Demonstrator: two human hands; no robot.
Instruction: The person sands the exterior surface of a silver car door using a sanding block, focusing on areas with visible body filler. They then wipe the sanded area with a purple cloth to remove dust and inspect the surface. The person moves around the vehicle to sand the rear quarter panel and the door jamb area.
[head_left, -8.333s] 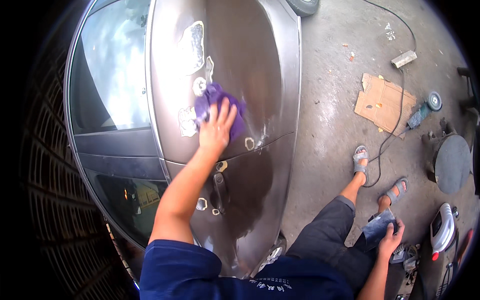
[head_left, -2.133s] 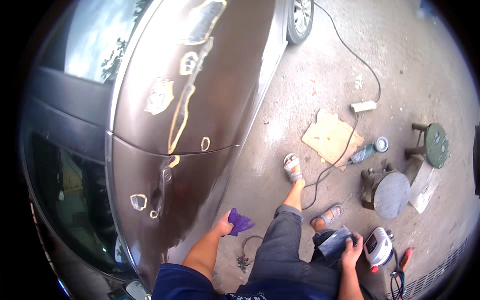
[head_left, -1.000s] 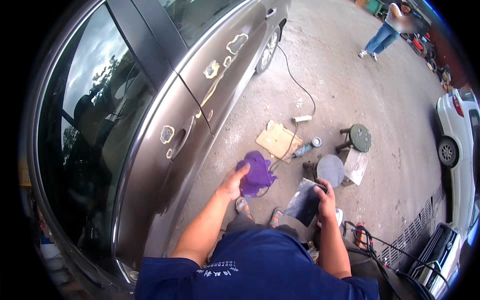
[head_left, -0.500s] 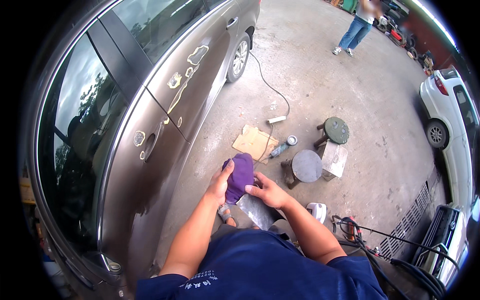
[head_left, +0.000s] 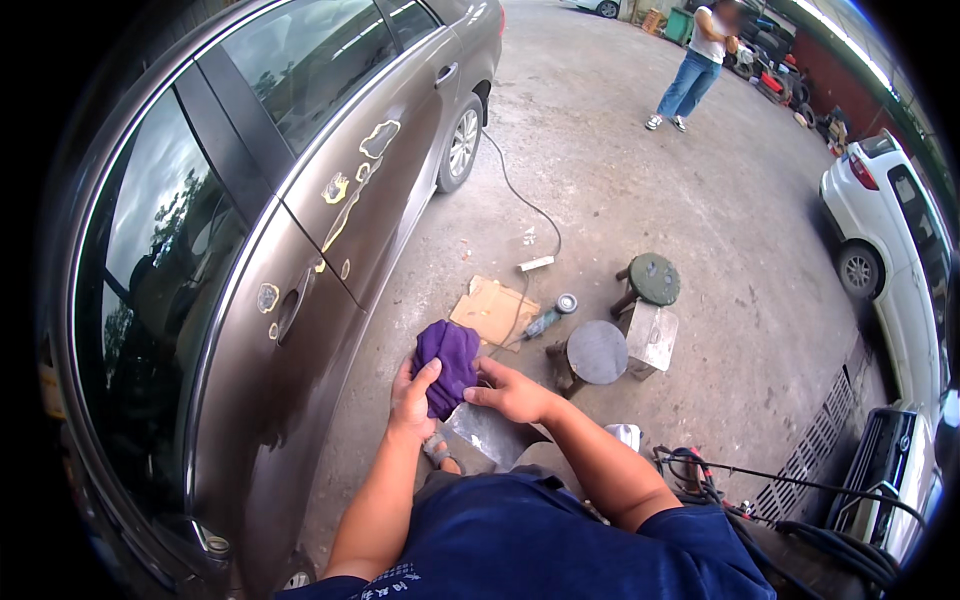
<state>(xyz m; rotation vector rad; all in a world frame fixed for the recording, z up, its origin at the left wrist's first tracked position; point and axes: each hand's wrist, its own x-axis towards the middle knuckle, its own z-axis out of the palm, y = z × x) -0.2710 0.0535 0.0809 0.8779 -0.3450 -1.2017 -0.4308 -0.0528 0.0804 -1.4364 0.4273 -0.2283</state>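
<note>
My left hand [head_left: 412,398] grips the lower left of a bunched purple cloth [head_left: 450,355] at waist height. My right hand [head_left: 510,393] is closed at the cloth's other side, thumb on it, with a dark grey, pale-smudged sheet [head_left: 478,430] hanging beneath its fingers. To my left stands a brown car [head_left: 240,400], its doors marked by several irregular sanded patches [head_left: 378,138] with pale edges. Past the cloth, a teal angle grinder [head_left: 543,320] lies on the floor beside a torn cardboard piece [head_left: 490,308].
Two round stools [head_left: 597,352], a metal box [head_left: 650,340], power strip [head_left: 536,264] with cord, white container [head_left: 623,436], hoses [head_left: 838,555] and floor grating [head_left: 805,445] are ahead and right. A person [head_left: 690,78] stands farther back. A white car [head_left: 880,220] is at right.
My hands have come together on the purple cloth, which was earlier in my left hand alone and rubbing the door. My view has lifted from the door to the yard.
</note>
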